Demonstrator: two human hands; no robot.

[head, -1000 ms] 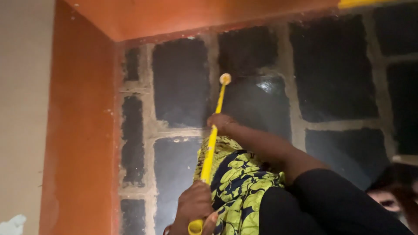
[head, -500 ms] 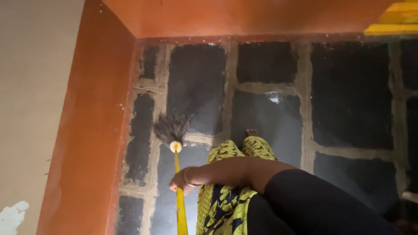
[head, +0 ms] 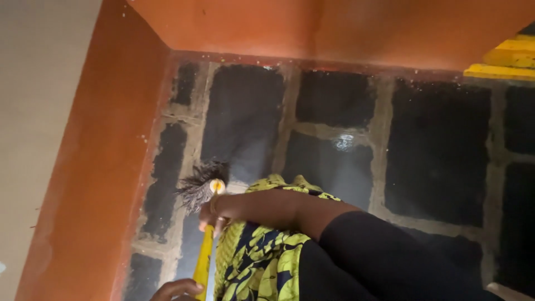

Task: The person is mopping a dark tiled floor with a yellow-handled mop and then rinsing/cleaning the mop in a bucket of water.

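Yellow plastic runs up the lower middle of the view — the handle of a mop point(head: 204, 257), its lower end cut off by the bottom edge. Its dark stringy head point(head: 196, 187) fans out on the wet floor near the left wall, just above a round yellow collar.

Much is hidden or cropped. The left hand point(head: 177, 290) shows only as a few knuckles at the bottom edge; it sits against the handle, fingers curled, though how firmly it grips cannot be told. The right hand point(head: 214, 210) comes in across the body from the right, its forearm bare below a black sleeve point(head: 390, 262); it is wrapped around the handle just below the mop head, fingers folded tight about the shaft, a thin band at the wrist. A yellow-and-dark patterned skirt point(head: 262, 262) covers the legs, so no feet show.

The floor point(head: 434, 150) is dark stone slabs with pale grout lines, glossy with water — one bright glint of light lies near the middle. An orange-red painted skirting point(head: 106, 167) lines the left wall and the far wall, with pale plaster above it on the left. At the top right a yellow-painted step point(head: 501, 61) is cut off by the frame. No packages, labels or signs can be made out.
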